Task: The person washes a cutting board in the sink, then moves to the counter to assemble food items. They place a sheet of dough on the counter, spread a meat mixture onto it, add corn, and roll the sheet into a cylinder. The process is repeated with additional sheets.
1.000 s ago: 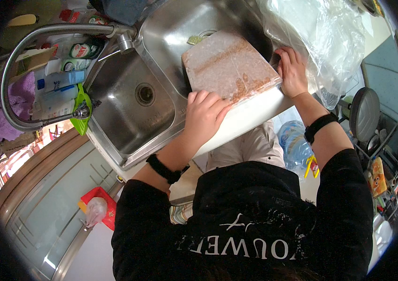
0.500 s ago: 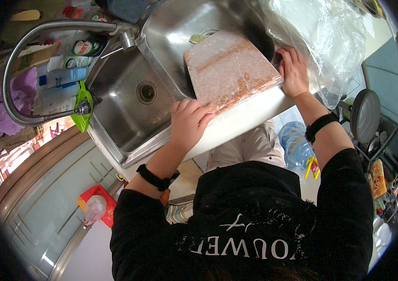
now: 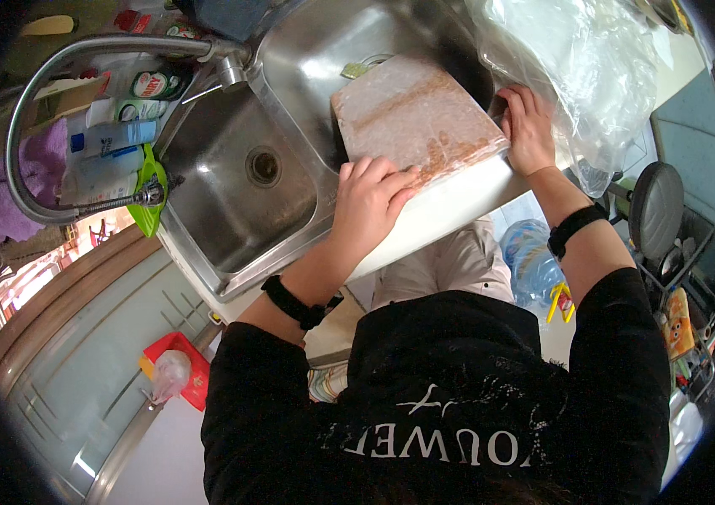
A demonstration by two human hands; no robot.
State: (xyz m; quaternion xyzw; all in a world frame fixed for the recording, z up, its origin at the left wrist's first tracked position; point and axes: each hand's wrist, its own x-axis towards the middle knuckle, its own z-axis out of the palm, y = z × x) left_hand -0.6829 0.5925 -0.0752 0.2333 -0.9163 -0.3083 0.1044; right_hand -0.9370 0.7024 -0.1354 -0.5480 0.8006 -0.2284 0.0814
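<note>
The slab (image 3: 416, 118) is already sitting partly over the sink (image 3: 216, 181) at the counter's (image 3: 458, 192) front edge; I'm curling left hand (image 3: 368, 202) and right hand (image 3: 529, 135) at its near corners, can't tell if they're gripping, not releasing yet.

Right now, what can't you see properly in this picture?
Brownish slab: head view; its underside is hidden by its own top.
Left hand: head view; the palm is hidden by the back of the hand.
Drain by the green sponge: head view; partly covered by the slab.
Dark thing up top: head view; cut off by the upper edge.
</note>
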